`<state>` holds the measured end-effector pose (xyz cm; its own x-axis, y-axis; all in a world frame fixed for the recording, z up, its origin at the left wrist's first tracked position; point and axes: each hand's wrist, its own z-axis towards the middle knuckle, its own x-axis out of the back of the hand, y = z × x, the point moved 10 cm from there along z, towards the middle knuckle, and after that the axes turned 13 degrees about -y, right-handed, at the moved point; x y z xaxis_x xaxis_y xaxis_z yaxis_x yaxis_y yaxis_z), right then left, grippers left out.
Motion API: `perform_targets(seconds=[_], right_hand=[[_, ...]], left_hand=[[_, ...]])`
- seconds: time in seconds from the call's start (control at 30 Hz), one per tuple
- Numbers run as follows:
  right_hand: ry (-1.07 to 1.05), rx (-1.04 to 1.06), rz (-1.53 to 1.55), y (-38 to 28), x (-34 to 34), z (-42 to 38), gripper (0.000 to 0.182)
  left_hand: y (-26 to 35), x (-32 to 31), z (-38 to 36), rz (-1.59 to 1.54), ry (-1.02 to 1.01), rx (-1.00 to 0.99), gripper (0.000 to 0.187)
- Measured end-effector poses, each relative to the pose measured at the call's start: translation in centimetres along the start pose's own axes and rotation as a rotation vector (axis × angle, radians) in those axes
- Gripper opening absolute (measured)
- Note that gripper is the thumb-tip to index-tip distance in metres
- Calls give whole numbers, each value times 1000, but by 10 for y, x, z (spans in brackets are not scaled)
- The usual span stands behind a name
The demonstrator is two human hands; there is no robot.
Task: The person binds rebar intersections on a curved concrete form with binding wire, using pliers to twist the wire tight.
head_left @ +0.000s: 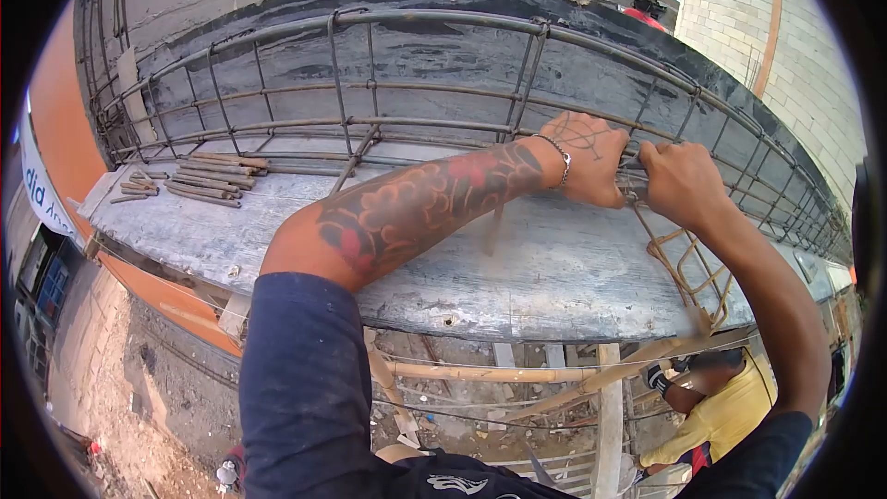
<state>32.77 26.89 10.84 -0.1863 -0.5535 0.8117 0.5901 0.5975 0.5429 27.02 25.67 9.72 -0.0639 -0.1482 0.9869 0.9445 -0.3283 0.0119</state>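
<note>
A long cage of steel bars with square ties runs across the grey plank platform. My left hand, with a bracelet at its wrist, is closed at the cage's lower bars, right of centre. Beside it my right hand has its fingers curled round the same spot. Between the two hands the bars and whatever else they grip are partly hidden. Bent wire stirrups hang just below my right hand. Short cut rods lie in a pile at the left of the platform.
A dark formwork board stands behind the cage. Below the platform's front edge are bamboo poles and a drop to the ground. A person in a yellow shirt is below at the right. Block walls rise behind.
</note>
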Motion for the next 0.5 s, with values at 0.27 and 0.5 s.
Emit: perform_targets(seconds=[0.27,0.5], right_hand=[[555,196,-297,-15,44,-24,11],[662,237,-294,-17,42,-22,8]], left_hand=[[13,39,0,-351,101,-355,82],[11,32,-4,-92,350,-336,53]])
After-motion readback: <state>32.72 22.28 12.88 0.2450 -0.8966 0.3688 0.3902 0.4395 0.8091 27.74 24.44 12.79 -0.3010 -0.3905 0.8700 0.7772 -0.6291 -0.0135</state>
